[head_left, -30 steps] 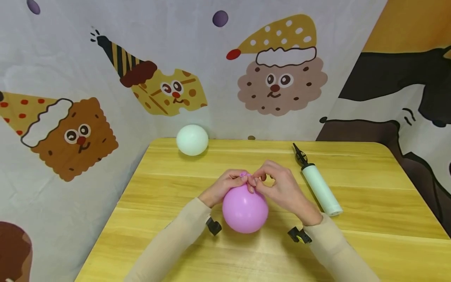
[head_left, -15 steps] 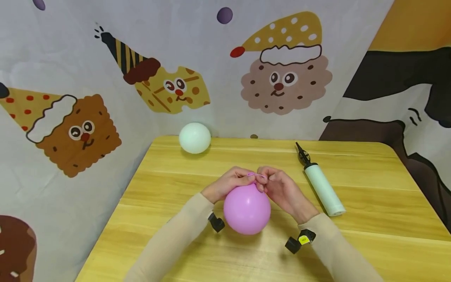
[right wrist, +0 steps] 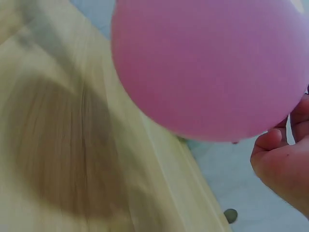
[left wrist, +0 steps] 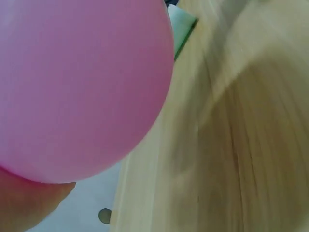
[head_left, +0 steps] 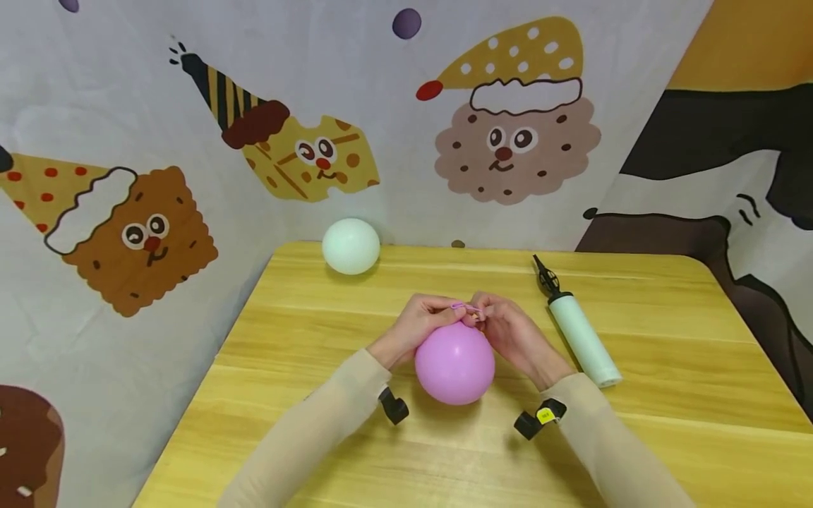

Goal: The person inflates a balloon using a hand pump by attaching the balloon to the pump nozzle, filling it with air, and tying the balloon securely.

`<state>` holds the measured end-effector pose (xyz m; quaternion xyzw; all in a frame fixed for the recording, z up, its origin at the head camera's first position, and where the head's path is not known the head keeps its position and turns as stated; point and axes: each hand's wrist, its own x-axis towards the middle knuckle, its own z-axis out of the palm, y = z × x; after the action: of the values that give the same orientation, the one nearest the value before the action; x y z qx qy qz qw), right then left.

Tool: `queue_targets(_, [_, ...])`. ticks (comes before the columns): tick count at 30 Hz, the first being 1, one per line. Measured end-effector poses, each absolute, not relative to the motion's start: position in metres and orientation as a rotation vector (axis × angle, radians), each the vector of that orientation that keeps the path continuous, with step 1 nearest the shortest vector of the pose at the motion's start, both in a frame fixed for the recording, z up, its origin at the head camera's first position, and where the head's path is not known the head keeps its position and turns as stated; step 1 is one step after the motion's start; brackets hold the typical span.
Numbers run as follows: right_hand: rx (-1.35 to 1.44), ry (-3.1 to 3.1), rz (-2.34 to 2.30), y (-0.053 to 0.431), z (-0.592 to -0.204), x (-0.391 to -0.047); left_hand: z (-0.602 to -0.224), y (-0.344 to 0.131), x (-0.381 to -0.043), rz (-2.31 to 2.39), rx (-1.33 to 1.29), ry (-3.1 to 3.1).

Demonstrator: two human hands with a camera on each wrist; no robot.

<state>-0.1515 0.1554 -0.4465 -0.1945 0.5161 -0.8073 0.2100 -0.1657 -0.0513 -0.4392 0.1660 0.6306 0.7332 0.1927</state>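
A round pink balloon (head_left: pixel 454 364) hangs below both hands, its neck at the top. My left hand (head_left: pixel 420 319) pinches the neck, where a small pink loop shows by the thumb. At the other side of the neck, my right hand (head_left: pixel 512 333) pinches the stretched pink end between thumb and fingers. The left wrist view is mostly filled by the balloon (left wrist: pixel 82 87), with part of the left hand (left wrist: pixel 29 203) under it. In the right wrist view, the curled right hand (right wrist: pixel 285 159) is beside the balloon (right wrist: pixel 207 67), whose neck is hidden there.
A pale mint balloon (head_left: pixel 351 246) rests near the table's back left corner. To the right of my hands lies a mint hand pump (head_left: pixel 586 340) with a black nozzle. The wooden table (head_left: pixel 406 451) backs onto a printed cloth (head_left: pixel 406 141) with cartoon figures.
Both hands and the pink balloon have shifted slightly right and up in view. The right fingers have moved in close to the left ones, and the pink end is drawn out between them.
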Motion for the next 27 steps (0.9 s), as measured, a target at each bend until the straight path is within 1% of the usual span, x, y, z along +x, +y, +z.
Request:
queue_targets(5, [-0.594,1.592,-2.152,0.160,-0.447,-0.147,-0.441,-0.052,-0.166,2.103,0.348,1.764])
queue_targets(9, [-0.611,1.773,-2.134,0.160,-0.445,-0.141,-0.440,-0.052,-0.166,2.096,0.318,1.768])
queue_targets(15, [-0.418,2.002,-2.289,0.152,-0.436,-0.139,-0.440,-0.048,-0.164,2.114,0.397,1.819])
queue_targets(20, [-0.326,2.449,-2.131,0.149,-0.430,-0.141,-0.439,-0.046,-0.161,2.124,0.480,1.887])
queue_targets(22, [-0.366,2.646,-2.040,0.149,-0.429,-0.140,-0.440,-0.047,-0.160,2.125,0.478,1.904])
queue_targets(24, [-0.476,2.828,-1.956,0.150,-0.429,-0.139,-0.441,-0.048,-0.160,2.127,0.462,1.902])
queue_targets(27, [-0.775,3.102,-1.807,0.151,-0.431,-0.138,-0.442,-0.050,-0.159,2.128,0.406,1.869])
